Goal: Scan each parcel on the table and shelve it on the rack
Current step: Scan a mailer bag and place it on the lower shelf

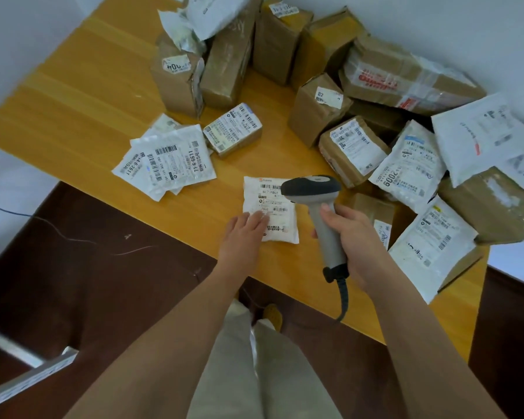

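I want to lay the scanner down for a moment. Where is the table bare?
Bare wood lies along the table's left side, left of the fanned white mailers, and on the near edge between the left hand and the scanner. The far and right parts are crowded with cardboard boxes and mailers.

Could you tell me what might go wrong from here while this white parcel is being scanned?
1. The scanner head hangs over the upper barcode of the white parcel, so the beam may miss or catch the lower code instead.
2. The left hand lies flat on the label's lower edge and may cover print.
3. The scanner's cord trails over the table edge and could snag.
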Available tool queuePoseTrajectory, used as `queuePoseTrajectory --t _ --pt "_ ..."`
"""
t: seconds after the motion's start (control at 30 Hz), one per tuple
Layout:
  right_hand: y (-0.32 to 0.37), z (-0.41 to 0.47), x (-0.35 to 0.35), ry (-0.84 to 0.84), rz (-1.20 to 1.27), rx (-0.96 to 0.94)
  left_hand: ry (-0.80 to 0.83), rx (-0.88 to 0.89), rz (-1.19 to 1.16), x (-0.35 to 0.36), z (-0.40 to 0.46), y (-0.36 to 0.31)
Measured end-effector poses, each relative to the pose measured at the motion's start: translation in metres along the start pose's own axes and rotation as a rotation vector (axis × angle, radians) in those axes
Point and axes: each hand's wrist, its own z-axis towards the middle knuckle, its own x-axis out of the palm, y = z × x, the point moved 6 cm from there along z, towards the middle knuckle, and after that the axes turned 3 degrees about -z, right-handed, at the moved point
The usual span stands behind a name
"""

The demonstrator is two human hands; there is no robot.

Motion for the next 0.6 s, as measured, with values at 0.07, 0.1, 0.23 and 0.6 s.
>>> queuePoseTrajectory --t 0.07,0.1,0.23,0.6 --pt "0.001 -0.001 0.001 -0.011 0.02 0.009 0.036 -0.022 -0.029 0.003 0.002 0.0" --pt "0.001 -0.001 0.001 -0.017 0.032 0.015 0.049 -0.037 -0.052 0.003 0.003 -0.001" --pt "0.005 -0.002 0.0 -0.047 0.091 0.024 0.072 -0.007 -0.073 -0.003 0.002 -0.009" --pt "0.009 -0.008 -0.007 -0.058 0.084 0.027 0.282 -0.104 -0.045 -0.009 0.021 -0.018"
